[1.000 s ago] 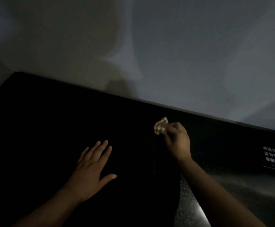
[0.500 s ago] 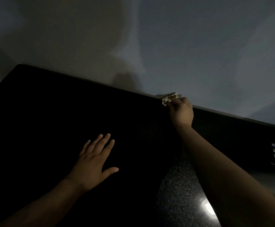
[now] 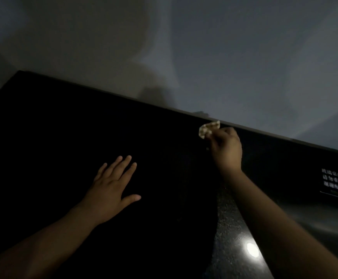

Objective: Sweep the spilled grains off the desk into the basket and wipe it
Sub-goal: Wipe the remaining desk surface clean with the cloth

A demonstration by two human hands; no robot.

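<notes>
Dimly lit from the head camera, the scene is mostly a black desk (image 3: 63, 137) that runs slantwise across the picture, its far edge against a grey wall (image 3: 244, 57) crossed by soft shadows.

On the desk top lies the left hand (image 3: 111, 190), palm down and flat, the fingers straight and slightly fanned, the thumb stuck out to the side. It holds nothing and simply rests on the dark surface, its bare forearm coming up from the lower left corner.

Further out, the right hand (image 3: 225, 150) reaches to the far edge of the desk. Its fingers are curled and pinch a small crumpled cloth (image 3: 208, 128) — pale, with a faint spotted pattern. The wad sticks out past the fingertips toward the left and sits just beside the rim where desk meets wall. Whether the cloth actually touches the surface cannot be told in this light. The two hands are well apart.

Between the right forearm and the deep black part of the top shows a speckled, shiny strip (image 3: 230, 228) with a bright round glare (image 3: 252, 250) low down. Off to the right edge, a dark label (image 3: 333, 182) carries three short lines of white characters — too small to read.
</notes>
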